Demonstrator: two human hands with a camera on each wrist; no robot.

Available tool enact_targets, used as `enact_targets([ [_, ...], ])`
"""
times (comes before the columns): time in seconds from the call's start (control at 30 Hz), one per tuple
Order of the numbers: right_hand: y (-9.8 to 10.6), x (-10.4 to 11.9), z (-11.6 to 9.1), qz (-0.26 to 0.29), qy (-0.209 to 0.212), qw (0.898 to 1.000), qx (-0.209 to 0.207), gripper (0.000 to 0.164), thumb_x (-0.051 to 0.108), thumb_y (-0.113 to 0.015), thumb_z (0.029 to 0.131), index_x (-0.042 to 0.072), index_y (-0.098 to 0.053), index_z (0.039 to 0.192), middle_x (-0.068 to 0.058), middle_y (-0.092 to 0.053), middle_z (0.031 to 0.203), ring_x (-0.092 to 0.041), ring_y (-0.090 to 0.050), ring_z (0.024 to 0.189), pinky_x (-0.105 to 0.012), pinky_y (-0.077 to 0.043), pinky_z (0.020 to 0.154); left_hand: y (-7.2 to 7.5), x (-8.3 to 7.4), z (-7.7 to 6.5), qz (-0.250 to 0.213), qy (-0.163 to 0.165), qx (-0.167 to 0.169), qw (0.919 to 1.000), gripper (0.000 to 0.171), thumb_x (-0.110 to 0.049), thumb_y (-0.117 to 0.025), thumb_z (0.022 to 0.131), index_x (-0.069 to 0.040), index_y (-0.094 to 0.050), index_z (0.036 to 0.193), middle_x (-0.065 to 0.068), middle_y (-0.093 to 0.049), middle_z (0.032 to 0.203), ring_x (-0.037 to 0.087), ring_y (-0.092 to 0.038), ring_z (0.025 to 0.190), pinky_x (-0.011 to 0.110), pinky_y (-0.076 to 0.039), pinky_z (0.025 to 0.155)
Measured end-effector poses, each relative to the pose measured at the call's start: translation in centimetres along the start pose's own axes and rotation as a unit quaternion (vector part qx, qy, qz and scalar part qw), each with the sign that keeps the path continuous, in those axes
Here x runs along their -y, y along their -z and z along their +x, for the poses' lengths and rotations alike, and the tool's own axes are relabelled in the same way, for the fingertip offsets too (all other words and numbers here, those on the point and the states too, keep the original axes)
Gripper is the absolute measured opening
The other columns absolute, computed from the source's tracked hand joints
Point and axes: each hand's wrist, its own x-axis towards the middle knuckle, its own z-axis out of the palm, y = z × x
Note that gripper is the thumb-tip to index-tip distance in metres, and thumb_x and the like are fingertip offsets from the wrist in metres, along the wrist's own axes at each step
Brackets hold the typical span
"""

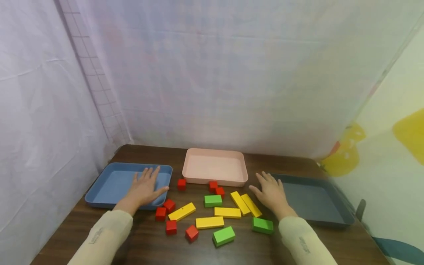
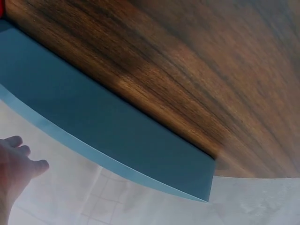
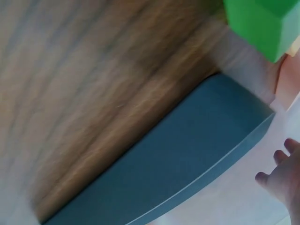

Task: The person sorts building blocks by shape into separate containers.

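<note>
My left hand, fingers spread and holding nothing, is over the right part of a blue tray. My right hand is also spread and bare, at the left edge of a dark grey tray. Between the hands lie several red cubes, several flat yellow blocks and green blocks. Closest to the right hand are a yellow block and a green block. In the right wrist view a green block shows beside the grey tray's wall.
A pink tray stands at the back middle of the dark wooden table. White cloth hangs behind and at the left. At the right is a pale wall with yellow figures.
</note>
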Motion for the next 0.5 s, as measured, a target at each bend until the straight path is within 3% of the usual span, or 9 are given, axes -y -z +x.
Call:
enact_targets([
  [0.17,-0.2,1.0,1.2,0.002,0.011,1.0,-0.01,0.065,0.043,-0.057,0.099,-0.001,-0.046,0.146,-0.025,-0.044,0.148,-0.045,-0.036,0.138,-0.067,-0.017,0.112,0.2,-0.1,-0.6,-0.006,-0.006,0.011,0.9999,0.096,-0.069,-0.046,0.093,-0.003,-0.02,0.157,0.029,-0.026,0.156,0.048,-0.019,0.144,0.069,-0.007,0.112],
  [0.5,-0.7,3.3,3.4,0.029,-0.023,0.999,0.021,0.06,0.038,-0.057,0.1,-0.002,-0.048,0.144,-0.024,-0.051,0.142,-0.045,-0.047,0.13,-0.065,-0.029,0.108,0.8,0.0,-2.5,-0.022,-0.05,0.003,0.9985,0.09,-0.065,-0.052,0.093,-0.005,-0.028,0.156,0.027,-0.029,0.156,0.047,-0.024,0.143,0.07,-0.012,0.112],
])
